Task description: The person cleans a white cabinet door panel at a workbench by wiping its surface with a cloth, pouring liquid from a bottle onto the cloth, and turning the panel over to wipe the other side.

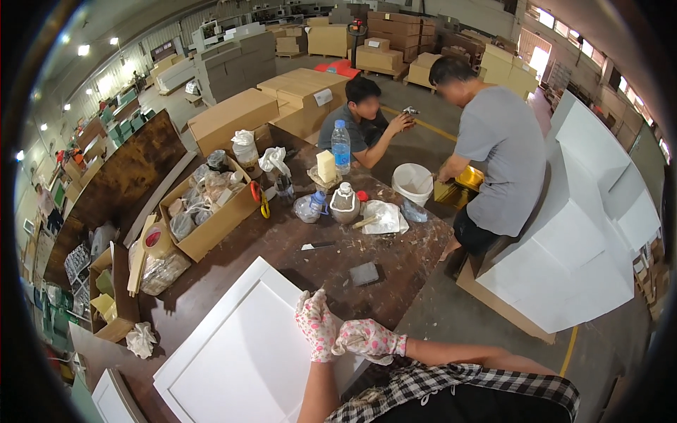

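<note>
Both my hands wear white gloves with a pink flower print. A white framed panel (pixel 243 338), like a cabinet door, lies in front of me on the dark brown table (pixel 233 247). My left hand (pixel 316 326) is over its right edge, fingers pointing up and partly bent, with no object visible in them. Close beside its wrist, my right hand (pixel 371 340) has its fingers closed; what they pinch, if anything, is hidden. Beyond the hands lie a grey block (pixel 364 274) and a flat, dark-handled scraper (pixel 319 245).
A cardboard box (pixel 211 225) of bagged bits stands left on the table. Bottles, including a blue-labelled water bottle (pixel 340 148), cluster at the far side. Two people work beyond the table near a white bucket (pixel 412 185). White panels (pixel 557 261) are stacked at right.
</note>
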A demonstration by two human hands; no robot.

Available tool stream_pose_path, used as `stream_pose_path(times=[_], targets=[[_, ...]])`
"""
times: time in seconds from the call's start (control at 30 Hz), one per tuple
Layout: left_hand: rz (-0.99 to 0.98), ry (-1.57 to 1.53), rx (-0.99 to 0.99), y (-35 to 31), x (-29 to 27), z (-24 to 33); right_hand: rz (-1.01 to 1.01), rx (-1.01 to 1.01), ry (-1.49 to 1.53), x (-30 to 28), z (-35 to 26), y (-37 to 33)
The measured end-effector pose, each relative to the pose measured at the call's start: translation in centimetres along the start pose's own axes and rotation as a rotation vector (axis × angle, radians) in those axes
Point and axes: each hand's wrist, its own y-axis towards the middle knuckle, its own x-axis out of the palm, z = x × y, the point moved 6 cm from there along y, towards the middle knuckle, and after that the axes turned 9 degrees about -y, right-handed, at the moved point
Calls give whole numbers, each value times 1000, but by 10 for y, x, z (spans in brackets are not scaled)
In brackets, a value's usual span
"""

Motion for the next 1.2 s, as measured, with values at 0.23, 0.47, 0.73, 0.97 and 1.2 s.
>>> stream_pose_path(times=[0.23,0.47,0.73,0.97,1.2], targets=[[-13,-230,-135,-4,6,-12,-67,54,120,-2,-2,3],[-114,136,75,3,0,-8,-38,176,499,-55,18,-2],[-155,174,-51,1,-3,-11,390,103,136,-203,87,-16],[34,360,-181,9,0,7,933,318,22,-361,160,-39],[99,655,-374,9,0,14,693,316,-924,-355,156,-9]])
